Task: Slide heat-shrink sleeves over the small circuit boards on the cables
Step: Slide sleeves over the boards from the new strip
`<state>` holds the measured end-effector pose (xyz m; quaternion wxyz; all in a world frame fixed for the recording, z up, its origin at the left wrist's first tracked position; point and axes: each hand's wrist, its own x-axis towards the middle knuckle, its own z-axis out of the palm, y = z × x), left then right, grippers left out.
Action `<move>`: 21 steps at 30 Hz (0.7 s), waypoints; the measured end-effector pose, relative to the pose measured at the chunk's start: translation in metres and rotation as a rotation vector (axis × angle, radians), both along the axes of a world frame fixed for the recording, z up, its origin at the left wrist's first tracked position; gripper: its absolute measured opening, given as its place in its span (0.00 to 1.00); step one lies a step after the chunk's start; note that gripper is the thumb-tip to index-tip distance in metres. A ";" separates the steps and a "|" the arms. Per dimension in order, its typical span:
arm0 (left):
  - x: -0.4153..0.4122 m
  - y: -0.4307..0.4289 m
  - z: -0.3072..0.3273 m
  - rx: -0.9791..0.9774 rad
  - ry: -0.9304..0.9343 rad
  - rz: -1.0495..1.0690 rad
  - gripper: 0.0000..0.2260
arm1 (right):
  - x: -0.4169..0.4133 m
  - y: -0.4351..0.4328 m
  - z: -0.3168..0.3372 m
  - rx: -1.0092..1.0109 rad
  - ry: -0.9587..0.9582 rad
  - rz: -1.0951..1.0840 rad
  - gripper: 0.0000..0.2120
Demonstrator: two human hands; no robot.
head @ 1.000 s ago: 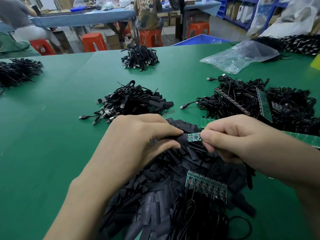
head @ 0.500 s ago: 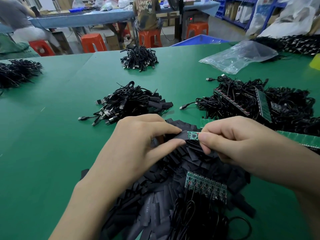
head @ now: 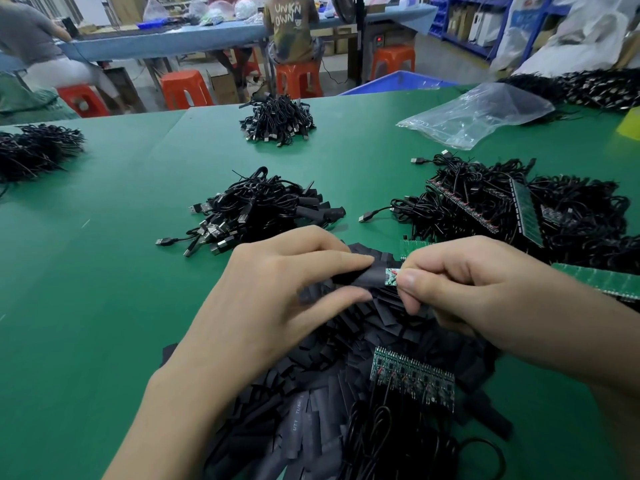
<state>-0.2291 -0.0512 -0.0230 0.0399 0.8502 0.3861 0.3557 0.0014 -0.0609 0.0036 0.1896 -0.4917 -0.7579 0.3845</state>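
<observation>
1. The left hand point(head: 277, 292) pinched a flat, matte black heat-shrink sleeve point(head: 360, 277) between thumb and forefinger, with the other fingers curled beneath.
2. The right hand point(head: 478, 292) pinched the right end of the small circuit board point(head: 391, 276) between thumb and forefinger. The board was green with tiny parts, and only a short strip of it showed at the sleeve's mouth, between the two hands.
3. Under both hands lay a heap of loose sleeves point(head: 311, 403): flattened tubes, dull black, some with faint grey print.
4. A green panel of joined boards point(head: 412, 379), trailing thin black wires, rested on the heap below the right hand.
5. The table point(head: 86, 306) had a smooth green covering. A bundle of black USB cables point(head: 256, 206) with metal plugs lay beyond the hands. A larger tangle point(head: 502, 209) holding board strips lay to the right, with a crumpled clear plastic bag point(head: 478, 112) behind it.
6. Farther back stood orange plastic stools point(head: 185, 88) and a blue-covered bench point(head: 173, 46), where people sat.
</observation>
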 end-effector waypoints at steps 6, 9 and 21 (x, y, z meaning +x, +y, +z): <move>0.001 0.000 0.003 -0.022 -0.060 0.008 0.10 | -0.002 0.001 -0.005 -0.057 0.108 -0.002 0.19; 0.000 -0.001 0.006 -0.013 -0.133 0.043 0.08 | 0.000 0.002 -0.007 -0.055 0.209 -0.027 0.15; 0.009 -0.007 0.012 -0.074 -0.226 0.019 0.08 | -0.001 0.002 -0.006 0.015 0.226 -0.026 0.12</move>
